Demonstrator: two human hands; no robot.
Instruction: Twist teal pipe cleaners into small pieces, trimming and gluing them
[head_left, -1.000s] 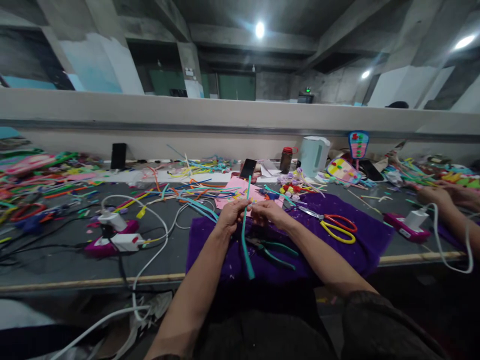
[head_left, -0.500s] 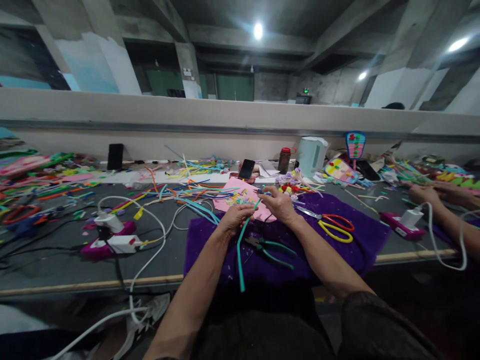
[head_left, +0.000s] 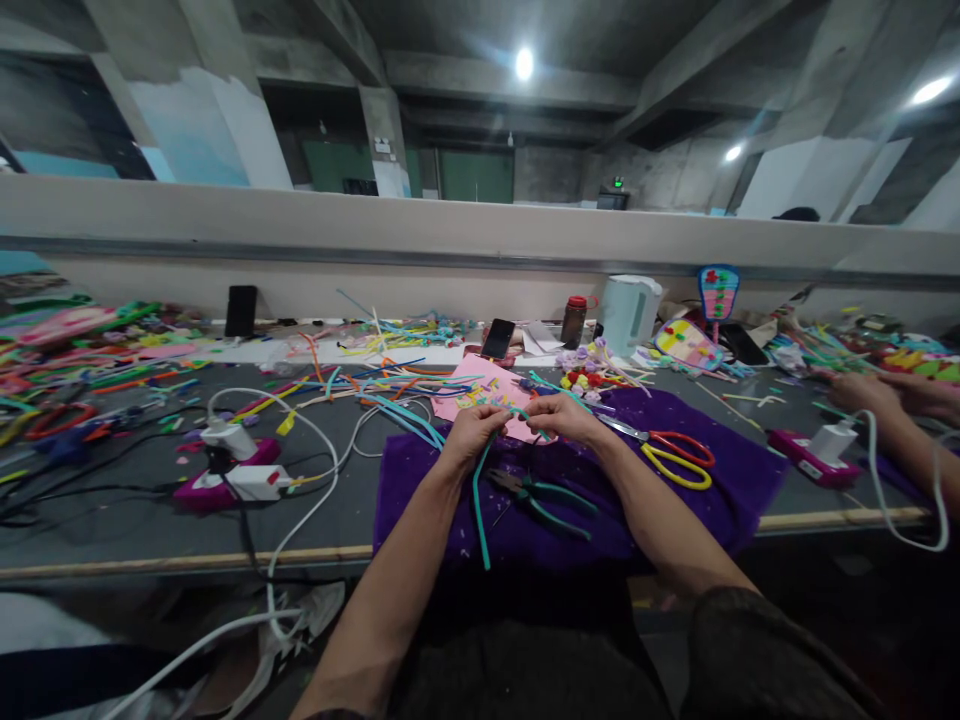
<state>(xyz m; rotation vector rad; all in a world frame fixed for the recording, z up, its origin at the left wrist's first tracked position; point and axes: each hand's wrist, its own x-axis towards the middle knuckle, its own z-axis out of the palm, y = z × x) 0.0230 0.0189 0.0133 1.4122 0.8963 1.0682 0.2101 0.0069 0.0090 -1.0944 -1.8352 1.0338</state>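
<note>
My left hand (head_left: 472,434) and my right hand (head_left: 561,416) hold a teal pipe cleaner (head_left: 478,503) between them above a purple cloth (head_left: 705,495). The pipe cleaner bends over near my fingers, and its long end hangs down toward the table's front edge. Green-handled pliers (head_left: 541,493) lie on the cloth just below my hands. Scissors with red and yellow handles (head_left: 670,454) rest on the cloth to the right. A pink sheet (head_left: 471,395) with small coloured bits lies just beyond my hands.
Loose coloured pipe cleaners (head_left: 390,385) cover the grey table. A pink glue gun stand with white cables (head_left: 232,475) sits at left. A phone (head_left: 497,338), a jar (head_left: 573,320) and a white kettle (head_left: 629,312) stand at the back. Another person's hands (head_left: 885,392) work at right.
The pipe cleaner stood upright between my hands; now its top is bent over. My right hand reached forward to the pink sheet, then came back beside my left hand.
</note>
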